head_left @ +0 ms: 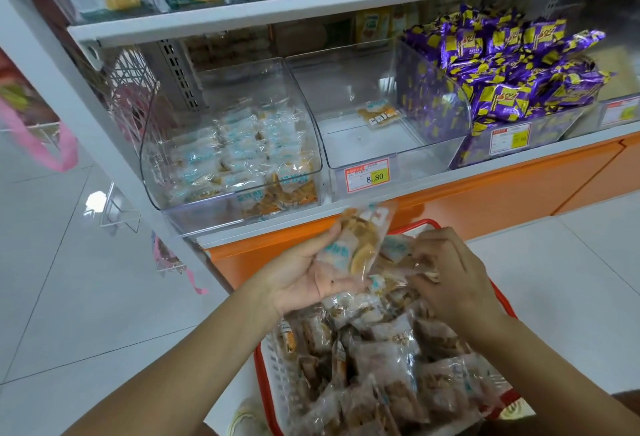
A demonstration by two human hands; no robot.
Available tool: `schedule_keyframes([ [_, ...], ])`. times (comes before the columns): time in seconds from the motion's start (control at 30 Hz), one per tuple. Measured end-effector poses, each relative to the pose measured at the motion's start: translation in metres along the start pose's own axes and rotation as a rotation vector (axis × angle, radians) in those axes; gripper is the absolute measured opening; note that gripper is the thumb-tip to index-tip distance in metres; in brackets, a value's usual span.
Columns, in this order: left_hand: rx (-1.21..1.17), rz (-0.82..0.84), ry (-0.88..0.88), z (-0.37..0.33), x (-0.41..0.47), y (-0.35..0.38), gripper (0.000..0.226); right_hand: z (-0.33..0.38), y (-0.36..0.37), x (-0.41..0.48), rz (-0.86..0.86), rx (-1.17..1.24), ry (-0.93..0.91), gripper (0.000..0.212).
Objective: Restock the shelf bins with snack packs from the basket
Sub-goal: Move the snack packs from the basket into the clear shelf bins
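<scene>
Pack (360, 245) is gripped in the left hand (311, 273), thumb curled over it, above the basket (265, 376) at 6 o'clock. A second pack (420, 271) is pinched by the right hand (450, 276). Bins (346, 82) are seen at 12 o'clock.

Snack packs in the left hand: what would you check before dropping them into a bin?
1. Left hand grip on the snack packs: ok, the thumb pins them.
2. Right hand free: not ok, it pinches a basket pack inside the red basket.
3. Room in the left bin: ok, partly filled.
4. Room in the middle bin: ok, only a lone pack inside.
5. Which bin matches the held packs: cannot tell, print too blurred.
6. Way up to the bins: ok, nothing in between.
</scene>
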State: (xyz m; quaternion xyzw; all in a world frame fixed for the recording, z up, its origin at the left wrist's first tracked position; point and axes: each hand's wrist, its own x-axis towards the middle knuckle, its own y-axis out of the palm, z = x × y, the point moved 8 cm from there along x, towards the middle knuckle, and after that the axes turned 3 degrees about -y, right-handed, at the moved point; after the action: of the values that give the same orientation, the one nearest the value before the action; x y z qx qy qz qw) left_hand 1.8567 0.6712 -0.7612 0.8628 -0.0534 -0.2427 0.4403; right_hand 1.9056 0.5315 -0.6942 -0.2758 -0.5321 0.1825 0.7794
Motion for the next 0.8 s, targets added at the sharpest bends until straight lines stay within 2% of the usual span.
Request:
schedule_keyframes([
  [0.1,-0.058,0.050,0.087,-0.014,-0.010,0.019,0.050,0.022,-0.010,0.013,-0.082,0.019,-0.203,0.013],
  [0.23,-0.022,0.068,0.130,-0.028,-0.021,0.028,0.050,0.052,-0.011,0.034,-0.054,-0.006,-0.433,0.007],
  [0.33,0.022,0.047,0.178,-0.041,-0.031,0.026,0.056,0.057,-0.009,0.050,0.019,0.013,-0.471,0.022],
  [0.43,0.078,-0.060,0.294,-0.063,-0.045,0.020,0.062,0.050,-0.010,0.070,0.049,0.088,-0.378,0.022],
  [0.53,0.426,-0.313,0.412,-0.090,-0.068,0.009,0.056,0.029,-0.019,0.092,0.057,0.253,-0.083,0.021],
  [0.6,0.725,-0.478,0.452,-0.103,-0.083,0.012,0.038,0.024,-0.017,0.108,0.164,0.366,0.053,0.037],
  [0.67,0.960,-0.586,0.459,-0.110,-0.092,0.021,0.030,0.031,-0.001,0.125,0.386,0.408,0.102,0.066],
  [0.73,1.120,-0.620,0.447,-0.112,-0.093,0.033,0.033,0.041,0.022,0.137,0.621,0.284,0.028,0.084],
  [0.8,1.161,-0.624,0.456,-0.111,-0.093,0.039,0.044,0.044,0.045,0.143,0.806,0.203,-0.004,0.086],
])
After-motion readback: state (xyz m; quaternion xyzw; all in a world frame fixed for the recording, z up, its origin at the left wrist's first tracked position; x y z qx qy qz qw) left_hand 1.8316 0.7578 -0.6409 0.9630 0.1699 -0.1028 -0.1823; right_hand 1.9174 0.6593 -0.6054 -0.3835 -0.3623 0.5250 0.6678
